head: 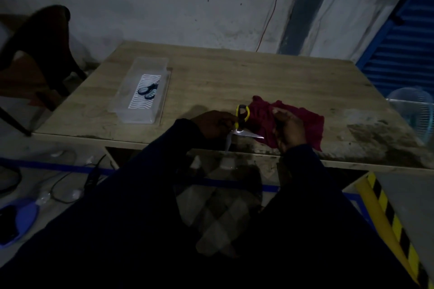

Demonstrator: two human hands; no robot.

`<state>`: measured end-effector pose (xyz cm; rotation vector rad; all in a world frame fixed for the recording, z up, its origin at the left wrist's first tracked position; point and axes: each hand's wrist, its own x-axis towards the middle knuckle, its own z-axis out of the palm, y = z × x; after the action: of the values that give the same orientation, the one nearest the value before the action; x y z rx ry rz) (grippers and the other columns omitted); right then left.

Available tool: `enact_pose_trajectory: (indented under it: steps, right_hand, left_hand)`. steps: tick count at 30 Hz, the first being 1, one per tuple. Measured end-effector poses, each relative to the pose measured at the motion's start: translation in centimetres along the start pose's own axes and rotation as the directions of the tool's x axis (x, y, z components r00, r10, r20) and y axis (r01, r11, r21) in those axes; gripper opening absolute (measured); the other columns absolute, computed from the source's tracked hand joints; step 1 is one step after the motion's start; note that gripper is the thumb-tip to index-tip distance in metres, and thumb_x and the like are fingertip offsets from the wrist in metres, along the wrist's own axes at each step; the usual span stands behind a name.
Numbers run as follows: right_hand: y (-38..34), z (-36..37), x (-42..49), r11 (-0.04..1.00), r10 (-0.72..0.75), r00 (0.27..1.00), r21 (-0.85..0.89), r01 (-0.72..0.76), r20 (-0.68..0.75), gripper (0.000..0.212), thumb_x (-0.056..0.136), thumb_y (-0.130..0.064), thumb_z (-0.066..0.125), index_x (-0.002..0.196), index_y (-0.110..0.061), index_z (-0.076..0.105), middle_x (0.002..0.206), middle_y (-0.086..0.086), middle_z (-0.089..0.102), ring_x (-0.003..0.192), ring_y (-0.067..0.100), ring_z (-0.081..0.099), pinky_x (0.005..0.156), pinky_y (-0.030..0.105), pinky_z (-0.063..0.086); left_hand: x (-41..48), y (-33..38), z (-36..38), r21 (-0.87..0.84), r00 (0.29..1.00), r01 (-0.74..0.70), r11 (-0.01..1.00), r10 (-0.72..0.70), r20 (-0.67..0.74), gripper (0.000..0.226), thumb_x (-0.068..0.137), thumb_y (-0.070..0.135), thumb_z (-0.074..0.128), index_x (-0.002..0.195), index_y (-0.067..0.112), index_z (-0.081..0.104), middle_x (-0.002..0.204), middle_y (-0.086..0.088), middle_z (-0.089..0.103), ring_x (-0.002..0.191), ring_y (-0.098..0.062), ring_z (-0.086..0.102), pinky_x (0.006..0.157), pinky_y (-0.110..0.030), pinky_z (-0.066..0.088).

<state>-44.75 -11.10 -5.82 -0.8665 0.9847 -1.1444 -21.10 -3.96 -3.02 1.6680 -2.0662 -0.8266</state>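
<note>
In dim light at the near edge of a wooden table (234,73), my left hand (212,124) is wrapped around a pair of yellow-handled scissors (242,122) close to the pivot. The handles point away from me and the two blades are spread wide, one aimed toward my right hand, the other angled down past the table edge. My right hand (290,132), just right of the blades, has its fingers curled into a crumpled red cloth (310,122). The cloth lies on the table under and beyond that hand, its left edge right beside the scissor handles. Farther out and to the left of my left hand sits a clear plastic tray (122,110) holding a second, blue-handled pair of scissors (147,91) — well apart from both hands.
</note>
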Motion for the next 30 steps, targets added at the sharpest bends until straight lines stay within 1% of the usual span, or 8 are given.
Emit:
enact_pose_trajectory:
  steps: [2, 4, 9, 13, 17, 23, 26, 30]
  right_hand:
    - [0.0, 0.0, -0.2, 1.000, 0.004, 1.000, -0.004, -0.004, 0.007, 0.027, 0.092, -0.008, 0.059, 0.117, 0.002, 0.063, 0.113, 0.020, 0.067, 0.097, 0.028, 0.065, 0.090, 0.042, 0.052]
    - [-0.1, 0.1, -0.4, 1.000, 0.000, 1.000, -0.003, 0.000, 0.009, 0.032, 0.092, -0.009, 0.059, 0.121, 0.004, 0.061, 0.120, 0.023, 0.064, 0.101, 0.030, 0.063, 0.092, 0.044, 0.051]
    - [-0.6, 0.3, -0.9, 0.998, -0.004, 1.000, 0.062, 0.003, 0.017, 0.012, 0.094, -0.005, 0.054, 0.100, -0.004, 0.065, 0.081, 0.003, 0.072, 0.069, 0.014, 0.068, 0.059, 0.025, 0.057]
    - [-0.5, 0.0, -1.1, 0.997, -0.019, 0.999, 0.076, 0.015, 0.050, 0.029, 0.082, -0.019, 0.073, 0.108, -0.008, 0.064, 0.092, 0.009, 0.062, 0.075, 0.018, 0.059, 0.056, 0.025, 0.053]
    - [-0.1, -0.1, -0.7, 0.989, -0.024, 0.999, 0.147, 0.020, 0.026, 0.016, 0.095, -0.005, 0.054, 0.108, -0.007, 0.064, 0.095, 0.008, 0.070, 0.079, 0.017, 0.068, 0.061, 0.025, 0.057]
    - [-0.3, -0.1, -0.7, 0.980, -0.038, 0.997, 0.199, 0.025, 0.062, 0.014, 0.097, -0.004, 0.051, 0.105, -0.007, 0.063, 0.085, 0.002, 0.074, 0.069, 0.011, 0.070, 0.050, 0.022, 0.054]
    - [0.0, -0.3, -0.5, 0.969, -0.048, 0.996, 0.247, 0.027, 0.076, 0.017, 0.096, -0.007, 0.053, 0.111, -0.006, 0.062, 0.094, 0.006, 0.072, 0.077, 0.015, 0.070, 0.057, 0.024, 0.056]
    - [0.5, -0.4, -0.4, 0.990, -0.058, 0.993, 0.136, 0.044, 0.101, 0.009, 0.096, -0.014, 0.058, 0.103, -0.010, 0.061, 0.083, 0.001, 0.070, 0.063, 0.011, 0.064, 0.052, 0.024, 0.052]
  left_hand:
    - [0.4, -0.1, 0.3, -0.081, 0.997, 0.053, 0.995, -0.058, -0.059, 0.064, 0.084, 0.028, 0.074, 0.140, 0.006, 0.052, 0.127, -0.015, 0.066, 0.115, -0.024, 0.062, 0.098, -0.027, 0.046]
    - [0.7, -0.5, 0.6, -0.035, 0.987, 0.080, 0.996, -0.084, -0.138, 0.068, 0.085, 0.023, 0.078, 0.143, 0.005, 0.048, 0.127, -0.016, 0.066, 0.115, -0.025, 0.063, 0.095, -0.022, 0.043]
    - [0.9, -1.3, 2.1, -0.105, 0.876, -0.056, 0.993, -0.002, -0.482, 0.050, 0.079, 0.034, 0.076, 0.126, 0.019, 0.067, 0.105, -0.006, 0.075, 0.098, -0.024, 0.071, 0.088, -0.042, 0.057]
    - [1.1, -1.3, 3.3, 0.064, 0.761, -0.129, 0.990, 0.140, -0.633, 0.040, 0.084, 0.035, 0.075, 0.120, 0.018, 0.071, 0.106, -0.002, 0.074, 0.095, -0.021, 0.071, 0.082, -0.039, 0.057]
    - [1.6, -1.6, 3.9, 0.123, 0.695, -0.127, 0.984, 0.176, -0.697, 0.035, 0.087, 0.033, 0.072, 0.117, 0.014, 0.071, 0.100, -0.002, 0.074, 0.092, -0.025, 0.070, 0.082, -0.041, 0.055]
    - [1.3, -1.6, 4.4, 0.396, 0.610, -0.088, 0.914, 0.364, -0.704, 0.041, 0.092, 0.036, 0.057, 0.122, 0.010, 0.068, 0.104, -0.005, 0.072, 0.092, -0.029, 0.066, 0.085, -0.038, 0.038]
    - [1.1, -1.4, 4.6, 0.427, 0.601, -0.105, 0.898, 0.399, -0.692, 0.040, 0.094, 0.036, 0.056, 0.123, 0.011, 0.066, 0.106, -0.004, 0.071, 0.095, -0.028, 0.065, 0.089, -0.039, 0.038]
    - [0.9, -1.5, 4.6, 0.430, 0.624, -0.091, 0.898, 0.388, -0.678, 0.042, 0.091, 0.035, 0.057, 0.124, 0.011, 0.066, 0.107, -0.005, 0.071, 0.096, -0.029, 0.065, 0.092, -0.039, 0.034]
